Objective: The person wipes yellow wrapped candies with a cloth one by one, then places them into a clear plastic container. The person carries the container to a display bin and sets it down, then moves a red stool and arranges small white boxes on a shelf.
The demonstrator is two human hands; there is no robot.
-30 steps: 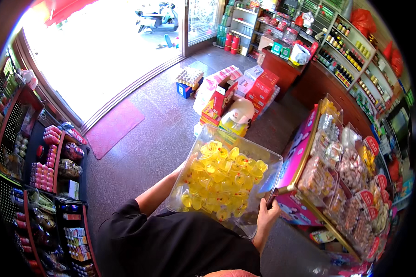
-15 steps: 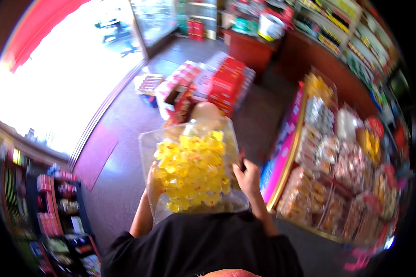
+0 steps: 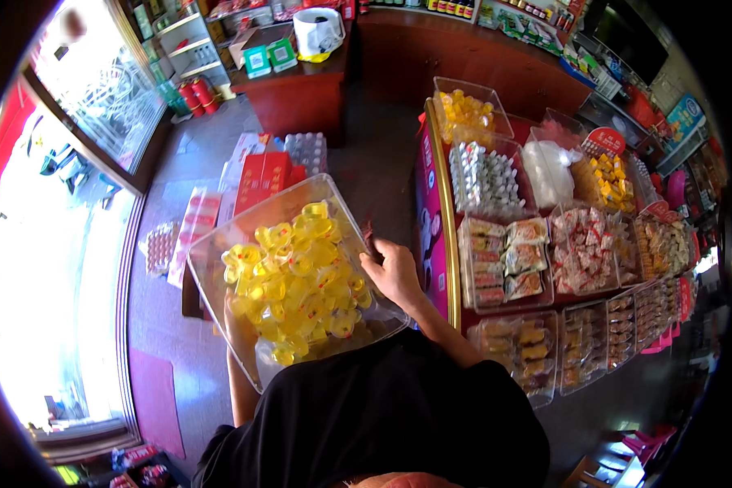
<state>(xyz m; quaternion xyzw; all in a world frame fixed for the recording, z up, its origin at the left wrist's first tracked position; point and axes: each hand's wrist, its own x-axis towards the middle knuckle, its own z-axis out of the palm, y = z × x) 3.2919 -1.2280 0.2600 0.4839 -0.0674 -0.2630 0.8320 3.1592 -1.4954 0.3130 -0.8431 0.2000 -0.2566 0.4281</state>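
A clear plastic bin (image 3: 256, 221) is held in front of my body, its far edge swung toward the right. Inside lies a heap of small glossy yellow packets (image 3: 297, 281), some with tiny red marks; they gather toward the middle and near side. My right hand (image 3: 396, 274) is closed at the bin's right wall, with a narrow dark reddish object (image 3: 369, 236) showing by its fingertips; I cannot make out its kind. Along the left side, my left hand (image 3: 239, 319) supports the bin and is partly seen through the clear wall, its fingertips hidden.
To the right stands a gold-edged display (image 3: 450, 268) with several clear bins of wrapped snacks. Ahead on the floor are a red carton (image 3: 262, 180) and an egg tray (image 3: 305, 152), before a red-brown counter (image 3: 294, 111). A glass door (image 3: 98, 89) is at the left.
My view has turned right, bringing the snack display nearer the middle. The bin has tilted and shifted left in the picture, with both hands still on it.
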